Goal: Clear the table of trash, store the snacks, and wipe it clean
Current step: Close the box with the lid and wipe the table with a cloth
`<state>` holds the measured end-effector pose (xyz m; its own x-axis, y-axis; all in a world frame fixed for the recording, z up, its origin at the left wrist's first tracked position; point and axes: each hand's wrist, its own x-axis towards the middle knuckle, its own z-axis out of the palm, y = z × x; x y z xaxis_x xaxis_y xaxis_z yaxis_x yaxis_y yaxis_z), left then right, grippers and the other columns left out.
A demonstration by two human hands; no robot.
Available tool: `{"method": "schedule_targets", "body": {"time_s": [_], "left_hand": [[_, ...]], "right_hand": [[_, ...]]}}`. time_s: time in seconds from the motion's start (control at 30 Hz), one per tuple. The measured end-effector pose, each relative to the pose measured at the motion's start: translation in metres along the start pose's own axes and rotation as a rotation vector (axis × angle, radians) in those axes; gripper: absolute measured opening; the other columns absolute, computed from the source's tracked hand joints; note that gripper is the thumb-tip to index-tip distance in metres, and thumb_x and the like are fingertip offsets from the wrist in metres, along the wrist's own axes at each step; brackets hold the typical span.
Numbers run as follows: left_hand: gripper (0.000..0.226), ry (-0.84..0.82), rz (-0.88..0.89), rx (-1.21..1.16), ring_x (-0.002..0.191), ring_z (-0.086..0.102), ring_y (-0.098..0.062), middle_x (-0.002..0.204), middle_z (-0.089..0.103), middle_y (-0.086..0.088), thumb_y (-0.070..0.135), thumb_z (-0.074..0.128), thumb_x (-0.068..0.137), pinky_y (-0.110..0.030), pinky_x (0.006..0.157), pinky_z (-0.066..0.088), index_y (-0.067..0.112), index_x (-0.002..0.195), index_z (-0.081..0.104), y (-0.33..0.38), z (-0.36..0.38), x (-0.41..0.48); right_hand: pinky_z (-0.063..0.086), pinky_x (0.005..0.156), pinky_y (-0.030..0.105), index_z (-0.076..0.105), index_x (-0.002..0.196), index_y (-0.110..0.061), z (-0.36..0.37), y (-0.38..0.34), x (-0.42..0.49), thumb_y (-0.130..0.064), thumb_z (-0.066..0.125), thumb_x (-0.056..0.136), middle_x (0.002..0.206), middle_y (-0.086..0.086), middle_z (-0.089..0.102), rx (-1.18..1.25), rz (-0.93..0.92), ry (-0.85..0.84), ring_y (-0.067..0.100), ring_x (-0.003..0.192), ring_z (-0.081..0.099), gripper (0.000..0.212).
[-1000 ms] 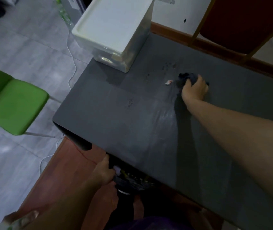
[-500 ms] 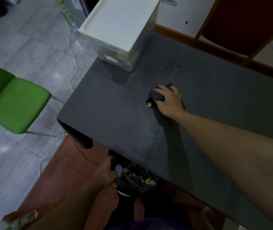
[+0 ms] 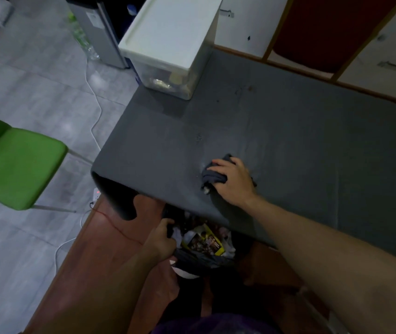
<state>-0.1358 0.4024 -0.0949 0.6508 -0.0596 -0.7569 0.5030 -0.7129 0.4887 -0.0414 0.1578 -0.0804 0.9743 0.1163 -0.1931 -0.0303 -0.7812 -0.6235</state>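
My right hand (image 3: 233, 183) presses a dark crumpled cloth (image 3: 212, 175) onto the dark grey table (image 3: 288, 141), close to its near edge. A small white scrap (image 3: 207, 191) lies against the cloth's near side. Below the edge, my left hand (image 3: 162, 238) grips the rim of a trash bin lined with a black bag (image 3: 199, 257). Wrappers, one of them yellow, fill the bin. A white-lidded clear storage box (image 3: 170, 42) stands at the table's far left corner.
A few dark crumbs or stains (image 3: 245, 89) mark the table beyond the cloth. A green chair (image 3: 16, 169) stands on the grey floor at the left. White cables (image 3: 94, 121) run along the floor. Cabinets with a red panel (image 3: 324, 27) line the back.
My right hand has dragged the cloth and the white scrap from the middle of the table toward the near edge above the bin. My left hand keeps its hold on the bin.
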Motion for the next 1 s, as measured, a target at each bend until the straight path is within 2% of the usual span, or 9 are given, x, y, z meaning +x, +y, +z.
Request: {"method": "schedule_targets", "body": {"time_s": [0.17, 0.33, 0.47, 0.53, 0.6, 0.73, 0.83, 0.9, 1.0], "left_hand": [[0.050, -0.003, 0.007, -0.047, 0.105, 0.057, -0.022, 0.125, 0.056, -0.009, 0.005, 0.058, 0.089, -0.033, 0.087, 0.051, 0.012, 0.135, 0.041, -0.009, 0.001, 0.001], [0.050, -0.015, 0.014, -0.048, 0.109, 0.058, -0.028, 0.124, 0.056, -0.012, 0.006, 0.060, 0.088, -0.040, 0.091, 0.052, 0.010, 0.134, 0.041, -0.015, 0.001, 0.003], [0.052, -0.007, 0.015, -0.054, 0.108, 0.060, -0.029, 0.123, 0.059, -0.013, 0.003, 0.060, 0.086, -0.040, 0.089, 0.054, 0.013, 0.133, 0.042, -0.019, 0.000, 0.005], [0.052, -0.014, 0.017, -0.041, 0.106, 0.059, -0.029, 0.122, 0.058, -0.012, 0.002, 0.059, 0.086, -0.037, 0.083, 0.054, 0.014, 0.134, 0.041, -0.021, -0.001, 0.005], [0.052, -0.027, 0.019, -0.023, 0.105, 0.059, -0.028, 0.120, 0.056, -0.010, 0.002, 0.059, 0.087, -0.038, 0.084, 0.052, 0.013, 0.135, 0.040, -0.022, -0.002, 0.005], [0.053, -0.016, 0.016, -0.026, 0.101, 0.060, -0.026, 0.118, 0.060, -0.011, 0.006, 0.062, 0.085, -0.040, 0.086, 0.054, 0.014, 0.133, 0.042, -0.024, -0.003, 0.006], [0.053, -0.005, 0.002, -0.030, 0.101, 0.062, -0.027, 0.115, 0.061, -0.010, 0.008, 0.065, 0.084, -0.040, 0.087, 0.056, 0.015, 0.132, 0.042, -0.025, -0.003, 0.005], [0.056, -0.002, 0.004, -0.028, 0.102, 0.062, -0.027, 0.116, 0.061, -0.010, 0.010, 0.067, 0.082, -0.040, 0.088, 0.056, 0.016, 0.131, 0.042, -0.025, -0.004, 0.006], [0.057, -0.024, 0.001, -0.031, 0.103, 0.062, -0.027, 0.117, 0.061, -0.010, 0.012, 0.067, 0.082, -0.042, 0.088, 0.056, 0.018, 0.132, 0.041, -0.024, -0.005, 0.005]], "right_hand": [[0.040, 0.108, 0.045, 0.074, 0.116, -0.029, 0.023, -0.013, -0.043, -0.037, 0.053, 0.077, 0.136, -0.012, 0.061, 0.020, 0.038, 0.017, 0.026, 0.130, 0.047, 0.045], [0.045, 0.099, 0.052, 0.075, 0.113, -0.027, 0.041, -0.025, -0.079, -0.031, 0.058, 0.078, 0.130, -0.011, 0.064, 0.052, 0.026, 0.060, 0.029, 0.126, 0.048, 0.040], [0.052, 0.082, 0.041, 0.077, 0.105, -0.018, 0.055, -0.030, -0.104, -0.018, 0.068, 0.074, 0.111, -0.004, 0.069, -0.007, -0.067, 0.121, 0.025, 0.104, 0.056, 0.032], [0.050, 0.069, 0.033, 0.075, 0.100, -0.016, 0.062, -0.034, -0.114, -0.017, 0.073, 0.074, 0.096, 0.000, 0.066, -0.071, -0.079, 0.084, 0.023, 0.090, 0.060, 0.026], [0.047, 0.062, 0.033, 0.069, 0.093, -0.014, 0.067, -0.039, -0.120, -0.019, 0.071, 0.078, 0.088, 0.005, 0.067, -0.143, -0.070, -0.006, 0.028, 0.081, 0.065, 0.016], [0.045, 0.075, 0.040, 0.057, 0.103, -0.008, 0.071, -0.045, -0.123, -0.011, 0.061, 0.090, 0.108, 0.012, 0.062, -0.140, 0.096, -0.138, 0.033, 0.099, 0.061, 0.014], [0.044, 0.091, 0.035, 0.058, 0.115, -0.009, 0.069, -0.041, -0.122, -0.002, 0.066, 0.079, 0.118, 0.010, 0.052, -0.068, 0.080, -0.234, 0.026, 0.109, 0.052, 0.037], [0.044, 0.088, 0.032, 0.057, 0.111, -0.011, 0.066, -0.040, -0.123, -0.001, 0.067, 0.076, 0.116, 0.008, 0.051, -0.074, 0.073, -0.274, 0.025, 0.107, 0.052, 0.038], [0.048, 0.077, 0.036, 0.055, 0.106, -0.011, 0.062, -0.043, -0.126, -0.005, 0.064, 0.083, 0.112, 0.011, 0.061, -0.129, 0.126, -0.248, 0.031, 0.102, 0.060, 0.026]]}}
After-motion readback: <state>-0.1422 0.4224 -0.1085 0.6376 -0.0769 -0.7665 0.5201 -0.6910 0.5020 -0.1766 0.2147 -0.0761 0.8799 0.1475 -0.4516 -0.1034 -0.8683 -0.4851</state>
